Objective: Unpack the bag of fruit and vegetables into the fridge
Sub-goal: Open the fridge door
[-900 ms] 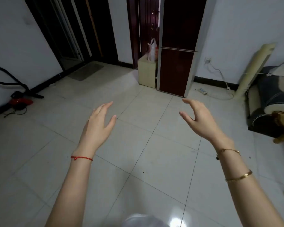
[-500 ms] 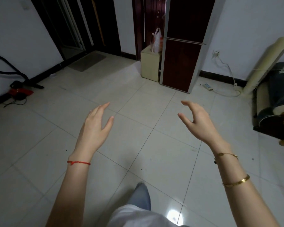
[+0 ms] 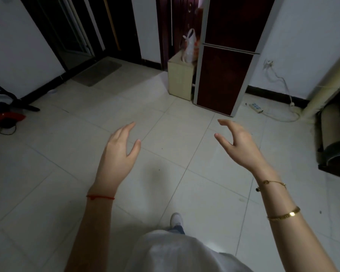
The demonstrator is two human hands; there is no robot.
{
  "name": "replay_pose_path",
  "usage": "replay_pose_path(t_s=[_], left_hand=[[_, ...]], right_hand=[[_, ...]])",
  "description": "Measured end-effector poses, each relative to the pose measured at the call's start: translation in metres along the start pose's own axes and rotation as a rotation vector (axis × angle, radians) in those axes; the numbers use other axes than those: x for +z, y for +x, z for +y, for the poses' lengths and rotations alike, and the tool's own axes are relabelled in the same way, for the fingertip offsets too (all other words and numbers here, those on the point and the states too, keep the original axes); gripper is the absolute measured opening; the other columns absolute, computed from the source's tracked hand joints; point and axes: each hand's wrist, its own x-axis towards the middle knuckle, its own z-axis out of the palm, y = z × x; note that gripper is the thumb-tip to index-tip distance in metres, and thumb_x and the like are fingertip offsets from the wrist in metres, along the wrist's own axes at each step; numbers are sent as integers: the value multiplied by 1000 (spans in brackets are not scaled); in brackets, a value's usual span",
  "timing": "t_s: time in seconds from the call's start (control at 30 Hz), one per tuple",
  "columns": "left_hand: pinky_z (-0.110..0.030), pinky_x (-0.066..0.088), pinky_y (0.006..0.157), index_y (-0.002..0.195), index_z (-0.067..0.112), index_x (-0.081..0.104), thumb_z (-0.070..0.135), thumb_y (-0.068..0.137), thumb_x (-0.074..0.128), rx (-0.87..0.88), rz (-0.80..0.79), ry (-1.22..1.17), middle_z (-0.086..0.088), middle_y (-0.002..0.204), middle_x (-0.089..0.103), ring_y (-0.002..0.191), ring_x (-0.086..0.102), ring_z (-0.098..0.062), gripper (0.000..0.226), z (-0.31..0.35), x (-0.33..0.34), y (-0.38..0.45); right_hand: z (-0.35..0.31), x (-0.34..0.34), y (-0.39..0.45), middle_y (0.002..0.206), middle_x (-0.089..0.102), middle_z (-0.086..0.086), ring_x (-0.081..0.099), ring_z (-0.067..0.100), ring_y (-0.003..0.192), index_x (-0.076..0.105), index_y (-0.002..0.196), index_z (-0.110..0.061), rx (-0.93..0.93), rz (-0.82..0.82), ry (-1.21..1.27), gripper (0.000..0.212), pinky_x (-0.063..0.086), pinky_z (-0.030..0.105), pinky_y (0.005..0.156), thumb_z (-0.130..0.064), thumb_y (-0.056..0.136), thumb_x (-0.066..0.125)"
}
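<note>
Far beyond empty fingers (image 3: 126, 130), bag (image 3: 189, 48) beside fridge (image 3: 225, 75)

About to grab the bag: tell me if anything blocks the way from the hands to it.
Nothing visible does: only bare floor lies between the left hand, right hand and the bag on the small cabinet.

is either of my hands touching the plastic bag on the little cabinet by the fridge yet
Apart. The head view shows the left hand and right hand empty over bare floor, with the plastic bag across the room on the cabinet.
</note>
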Motion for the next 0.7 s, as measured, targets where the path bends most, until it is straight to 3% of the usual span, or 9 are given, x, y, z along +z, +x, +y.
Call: replay_pose_path(t_s=[0.2,0.37,0.7], left_hand=[[-33,34,112,143,15,44,23,97,54,-8,-33,-14,-2,144,50,135,43,-19,48,-15,14,109],[-45,34,115,144,13,43,22,98,52,10,-66,-20,-3,144,49,136,42,-17,48,-31,30,183],[-47,32,116,145,15,41,26,99,51,31,-91,-32,-4,146,47,137,42,-17,48,-54,100,360]], right_hand=[[7,11,104,142,49,-1,42,15,133,43,141,-17,11,9,-13,49,27,21,105,-38,97,51],[21,22,176,141,49,-1,42,14,132,43,141,-17,31,4,-7,49,27,21,104,-38,97,51],[67,48,354,142,49,0,41,15,134,43,142,-17,13,-5,11,50,28,21,105,-37,97,51]])
